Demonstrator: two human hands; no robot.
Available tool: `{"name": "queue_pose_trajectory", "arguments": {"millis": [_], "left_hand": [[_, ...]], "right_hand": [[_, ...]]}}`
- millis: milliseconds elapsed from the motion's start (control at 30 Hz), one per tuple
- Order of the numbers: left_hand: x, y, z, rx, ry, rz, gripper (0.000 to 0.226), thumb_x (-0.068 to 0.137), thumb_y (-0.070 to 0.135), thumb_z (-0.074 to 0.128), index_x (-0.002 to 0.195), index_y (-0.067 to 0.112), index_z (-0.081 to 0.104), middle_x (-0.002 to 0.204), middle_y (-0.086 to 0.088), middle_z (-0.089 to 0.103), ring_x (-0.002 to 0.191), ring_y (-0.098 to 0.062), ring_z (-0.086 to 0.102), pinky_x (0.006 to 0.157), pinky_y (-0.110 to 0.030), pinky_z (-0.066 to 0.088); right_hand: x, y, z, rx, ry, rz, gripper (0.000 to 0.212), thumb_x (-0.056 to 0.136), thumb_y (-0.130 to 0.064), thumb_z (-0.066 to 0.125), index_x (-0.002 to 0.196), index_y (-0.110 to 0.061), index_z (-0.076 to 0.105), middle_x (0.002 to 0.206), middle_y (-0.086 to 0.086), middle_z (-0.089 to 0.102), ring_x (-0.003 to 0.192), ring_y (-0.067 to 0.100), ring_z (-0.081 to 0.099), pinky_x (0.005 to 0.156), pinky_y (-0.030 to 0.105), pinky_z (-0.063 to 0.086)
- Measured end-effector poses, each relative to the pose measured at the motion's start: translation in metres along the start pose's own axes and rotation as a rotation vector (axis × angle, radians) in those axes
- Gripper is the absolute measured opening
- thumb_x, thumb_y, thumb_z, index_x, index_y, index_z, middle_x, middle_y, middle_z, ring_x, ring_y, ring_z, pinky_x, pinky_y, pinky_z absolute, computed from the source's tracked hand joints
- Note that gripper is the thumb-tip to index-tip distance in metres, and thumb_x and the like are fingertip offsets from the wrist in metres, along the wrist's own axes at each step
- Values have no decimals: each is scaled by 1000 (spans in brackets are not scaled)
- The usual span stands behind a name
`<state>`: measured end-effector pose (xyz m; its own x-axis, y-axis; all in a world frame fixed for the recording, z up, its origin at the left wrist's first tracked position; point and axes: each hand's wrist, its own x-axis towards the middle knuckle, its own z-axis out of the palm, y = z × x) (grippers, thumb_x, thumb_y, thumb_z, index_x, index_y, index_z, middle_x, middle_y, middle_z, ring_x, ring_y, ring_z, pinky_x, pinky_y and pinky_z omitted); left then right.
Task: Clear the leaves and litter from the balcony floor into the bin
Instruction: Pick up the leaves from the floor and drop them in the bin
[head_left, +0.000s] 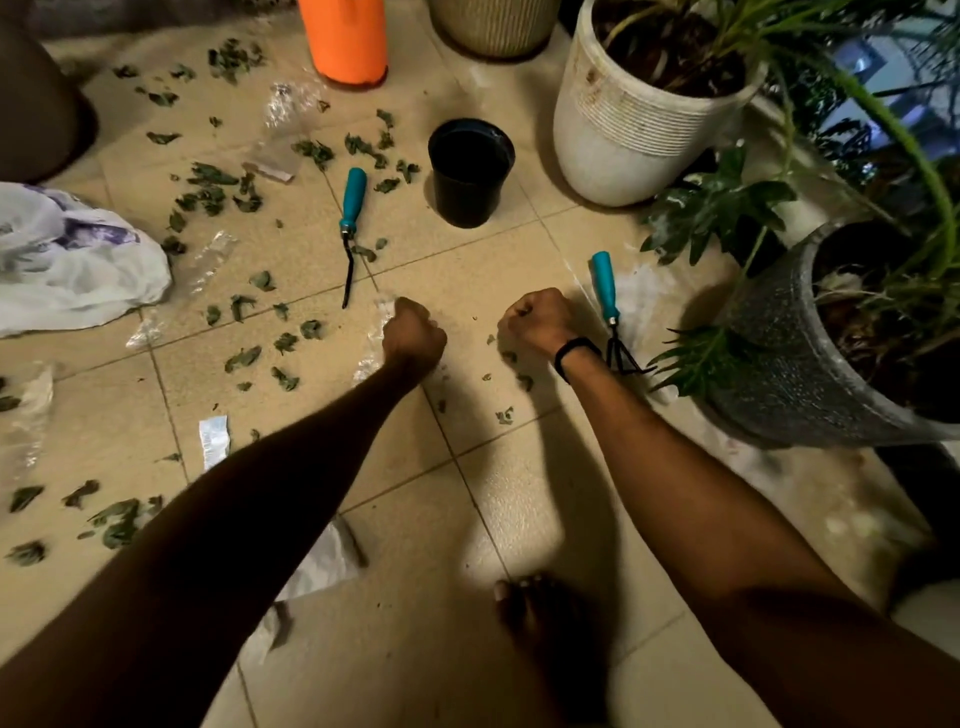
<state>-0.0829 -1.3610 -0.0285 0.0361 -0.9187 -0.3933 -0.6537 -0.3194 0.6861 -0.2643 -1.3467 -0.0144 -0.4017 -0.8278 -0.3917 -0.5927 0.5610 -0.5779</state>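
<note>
I am looking down at a balcony floor (467, 270) of beige tiles with thin dark joints, dimly lit, my arms throwing heavy shadows across it. Both arms reach forward. My left hand (414, 332) is low over the tiles with its fingers curled into a fist; a strip of clear plastic (375, 338) lies right at its edge, and I cannot tell whether I grip it. My right hand (537, 321), a black wristband (575, 354) on its wrist, is also balled tight (whether anything is inside, I cannot tell).

The leaves (244, 358) are dry, dark green and crumpled, scattered mostly over the left half of the floor, with a few small ones between and just behind my fists. More clear wrappers (283, 109) lie among them, and a small white wrapper (214, 441) lies beside my left forearm. The black container (470, 171) stands upright and open ahead of my hands, near a white ribbed planter (623, 140).

A teal-handled weeder (350, 218) lies left of the container, and a teal-handled hand rake (608, 301) lies just beside my right wrist. A white plastic bag (72, 265) is crumpled at the left edge. An orange container (345, 41) and a beige ribbed pot (493, 26) stand at the far side, and a grey speckled planter (769, 353) with green fronds is on the right. My bare foot (540, 613) rests on the tiles below.
</note>
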Motion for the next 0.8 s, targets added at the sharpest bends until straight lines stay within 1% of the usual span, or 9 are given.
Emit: {"name": "queue_pose_trajectory", "arguments": {"millis": [100,167,267,333,400,533,633,700,800], "left_hand": [[2,-1,0,-91,-52,-7,25,92,16,55,104,-2,68,102,-13,71,96,-30,68,85,-37,57],[-8,-3,5,-185,-129,-12,24,92,19,57,88,3,74,92,-16,75,88,-33,71,83,-44,60],[-35,-18,20,-300,-136,45,25,95,32,51,78,24,67,90,-14,73,86,-37,69,79,-47,56],[-56,-29,32,-353,-130,-9,30,100,28,50,75,22,64,80,-11,69,75,-33,66,69,-39,53],[-67,-32,41,-388,-141,-116,31,101,26,48,77,15,64,76,-8,66,74,-28,63,64,-33,49],[-68,-34,36,-309,-52,-46,53,108,41,34,75,9,60,75,-11,62,70,-27,60,66,-33,46],[-68,-37,28,-117,54,104,52,109,38,32,84,3,61,76,-12,60,70,-27,58,63,-31,36],[-70,-38,26,-20,110,175,42,109,34,34,96,3,59,81,-9,60,73,-26,58,63,-30,34],[-74,-47,28,101,136,293,19,104,20,45,110,4,53,96,-14,55,81,-27,51,68,-33,33]], "right_hand": [[-12,11,-9,61,79,21,17,85,-4,66,77,-16,73,78,-3,69,80,11,63,75,22,52],[-27,22,-4,68,129,34,22,84,-2,65,70,-18,69,74,-2,68,78,13,64,71,21,50],[-51,45,8,48,184,60,23,82,-2,61,68,-16,72,75,0,73,77,14,68,72,22,54],[-60,57,12,22,152,93,18,83,-4,64,76,-15,77,82,1,75,84,15,69,78,22,54],[-67,63,15,20,112,98,6,83,-11,74,88,-12,77,92,5,75,91,18,69,84,24,53],[-76,61,25,-89,49,23,32,88,-19,70,118,-7,66,115,12,63,106,26,59,91,29,47],[-78,55,33,-66,119,16,15,87,0,51,98,-3,62,86,12,59,79,25,57,53,21,45],[-68,57,34,-103,166,-12,16,84,0,51,82,-9,65,84,9,65,79,23,60,58,20,45],[-54,54,26,-86,213,-51,20,87,1,53,79,-11,66,90,12,69,83,20,63,65,17,44]]}}
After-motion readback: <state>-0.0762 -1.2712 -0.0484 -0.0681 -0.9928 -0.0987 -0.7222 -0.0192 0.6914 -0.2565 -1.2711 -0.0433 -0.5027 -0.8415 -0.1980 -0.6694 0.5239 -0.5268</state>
